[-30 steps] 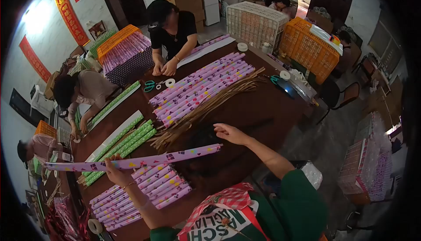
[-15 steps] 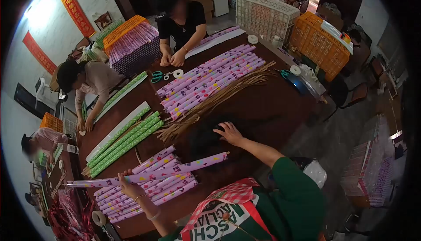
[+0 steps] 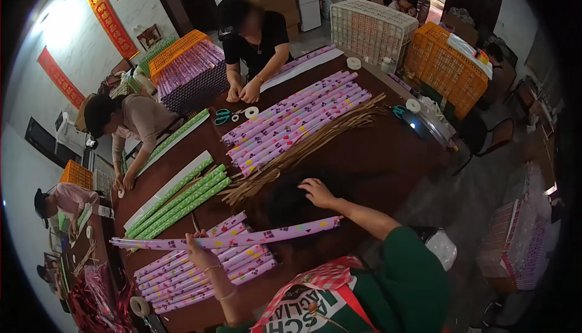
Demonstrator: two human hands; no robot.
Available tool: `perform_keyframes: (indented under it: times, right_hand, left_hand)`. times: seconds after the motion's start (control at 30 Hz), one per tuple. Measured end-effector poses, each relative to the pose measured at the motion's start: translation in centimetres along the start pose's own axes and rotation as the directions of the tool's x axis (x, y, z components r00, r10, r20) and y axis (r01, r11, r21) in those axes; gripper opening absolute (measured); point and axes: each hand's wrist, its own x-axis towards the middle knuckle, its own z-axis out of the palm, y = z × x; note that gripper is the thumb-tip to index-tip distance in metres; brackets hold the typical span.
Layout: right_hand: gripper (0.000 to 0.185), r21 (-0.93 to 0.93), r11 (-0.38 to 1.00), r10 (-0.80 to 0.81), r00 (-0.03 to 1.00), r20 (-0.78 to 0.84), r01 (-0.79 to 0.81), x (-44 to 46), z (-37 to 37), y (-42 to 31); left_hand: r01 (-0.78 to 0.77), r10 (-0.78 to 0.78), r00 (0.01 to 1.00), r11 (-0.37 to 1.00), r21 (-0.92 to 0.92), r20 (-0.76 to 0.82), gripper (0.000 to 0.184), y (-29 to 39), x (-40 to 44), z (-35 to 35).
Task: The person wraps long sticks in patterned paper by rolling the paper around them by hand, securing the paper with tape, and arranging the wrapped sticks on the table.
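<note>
My left hand (image 3: pixel 200 251) is closed around a long roll wrapped in purple patterned paper (image 3: pixel 273 234), near its left half. This roll is held slantwise above a pile of similar purple rolls (image 3: pixel 176 287) on the table. My right hand (image 3: pixel 319 194) hovers over the dark brown tabletop beyond the roll's right part, fingers apart and slightly bent, with nothing visible in it. A loose bundle of thin brown strips (image 3: pixel 321 130) lies just beyond that hand. Farther back is a row of purple rolls (image 3: pixel 291 118). Green patterned rolls (image 3: pixel 185 209) lie to the left.
Across the table (image 3: pixel 400 151) a person in black (image 3: pixel 257 48) works beside scissors (image 3: pixel 223 116) and tape (image 3: pixel 251 112). More people sit along the left side. Orange crates (image 3: pixel 445 57) and a white crate (image 3: pixel 371 33) stand behind; a tape roll (image 3: pixel 139 306) is at lower left.
My left hand has moved right with the purple roll, which now lies flatter and reaches farther right. My right hand has shifted slightly, its fingers a little more bent.
</note>
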Motion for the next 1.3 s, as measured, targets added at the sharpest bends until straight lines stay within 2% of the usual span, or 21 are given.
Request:
perform_keyframes:
  times: [0.03,0.07,0.1,0.17,0.2,0.23,0.3,0.33,0.37,0.43,0.47,0.63,0.77,0.87,0.93,1.03,1.07,1.1,1.17,1.23,1.3]
  right_hand:
    - [0.037,0.446,0.874,0.120,0.975,0.189,-0.194,-0.3,-1.4,-0.6]
    - [0.037,0.741,0.534,0.134,0.906,0.402,-0.408,-0.8,-3.1,-1.5]
    - [0.046,0.759,0.364,0.034,0.822,0.569,-0.541,-1.8,-6.1,-4.2]
    - [0.059,0.525,0.822,-0.221,0.728,0.649,-0.219,-3.7,-7.2,-8.9]
    - [0.065,0.209,0.971,-0.218,0.787,0.577,0.115,-4.7,-9.8,-13.0]
    - [0.069,0.094,0.967,-0.249,0.805,0.539,0.236,-5.3,-9.1,-13.6]
    - [0.067,0.002,0.970,-0.215,0.855,0.472,0.243,-5.0,-8.8,-14.7]
    - [0.056,-0.006,0.961,-0.262,0.915,0.305,0.277,-4.8,-7.8,-14.3]
    - [0.056,-0.019,0.961,-0.259,0.920,0.293,0.277,-5.0,-7.3,-13.9]
    - [0.036,-0.145,0.971,-0.130,0.932,0.339,0.188,-4.5,-9.1,-15.3]
    - [0.029,-0.112,0.962,-0.222,0.953,0.206,0.248,-4.8,-8.9,-14.8]
    - [0.031,-0.132,0.970,-0.167,0.954,0.250,0.204,-6.4,-11.9,-11.8]
    - [0.034,-0.182,0.968,-0.103,0.937,0.334,0.172,-6.1,-12.1,-10.5]
    - [0.032,-0.157,0.953,-0.205,0.931,0.302,0.260,-3.2,-7.8,-11.8]
    - [0.031,-0.161,0.927,-0.300,0.926,0.229,0.340,-0.7,-3.0,-13.7]
    - [0.027,-0.169,0.889,-0.407,0.903,0.136,0.426,2.8,5.6,-17.8]
    - [0.025,-0.134,0.866,-0.478,0.876,0.064,0.482,3.9,7.7,-19.1]
    - [0.023,-0.100,0.838,-0.541,0.841,-0.016,0.537,5.0,9.5,-20.2]
    - [0.022,-0.111,0.814,-0.576,0.817,-0.030,0.570,7.1,12.7,-21.6]
    - [0.023,-0.176,0.805,-0.580,0.814,-0.029,0.567,8.1,14.5,-22.5]
    - [0.023,-0.096,0.838,-0.521,0.841,0.147,0.537,8.3,15.1,-22.2]
  left_hand:
    - [0.000,0.000,1.000,1.000,0.008,0.005,0.027,0.0,-0.2,-0.2]
    - [-0.001,0.001,1.000,0.999,0.034,0.013,0.028,-0.2,-0.4,-0.7]
    - [0.000,-0.001,1.000,0.998,0.060,0.019,0.029,-0.4,-0.5,-1.4]
    - [0.036,-0.037,0.997,0.999,0.030,0.064,0.028,-1.3,0.5,-3.6]
    - [0.014,-0.015,0.999,1.000,0.021,0.036,0.029,-1.4,0.6,-3.6]
    - [-0.007,0.007,1.000,1.000,0.006,0.012,0.030,-1.6,0.8,-3.5]
    - [-0.006,0.006,1.000,1.000,-0.021,-0.018,0.031,-0.9,1.0,-2.8]
    - [-0.025,0.025,0.999,1.000,-0.017,-0.025,0.033,-0.4,0.9,-2.3]
    - [-0.020,0.021,0.999,1.000,0.010,-0.047,0.036,0.1,1.1,-2.2]
    - [-0.003,0.000,0.997,0.999,0.039,0.074,0.037,1.0,1.5,-2.2]
    - [0.064,-0.067,0.996,0.996,0.058,0.051,0.038,1.7,1.5,-1.9]
    - [0.009,-0.008,1.000,0.998,-0.065,0.015,0.044,3.2,10.8,-10.0]
    - [-0.084,0.098,0.992,0.984,0.158,-0.079,0.068,5.7,14.0,-16.2]
    - [-0.173,0.187,0.982,0.939,0.297,-0.018,0.071,5.7,17.8,-23.8]
    - [-0.035,0.124,0.945,0.958,0.285,-0.302,0.071,6.5,16.7,-23.6]
    - [-0.107,0.239,0.909,0.925,0.365,-0.340,0.072,3.4,16.9,-27.3]
    - [0.033,0.206,0.919,0.809,0.588,-0.335,0.074,3.6,16.3,-27.2]
    - [0.044,0.290,0.906,0.660,0.750,-0.309,0.076,2.3,16.7,-27.6]
    - [0.057,0.382,0.887,0.467,0.882,-0.259,0.077,1.6,16.6,-27.8]
    - [0.210,0.402,0.858,0.292,0.933,-0.319,0.099,0.4,16.2,-24.8]
    - [0.271,0.392,0.876,0.085,0.959,-0.282,0.104,-0.7,16.1,-26.1]
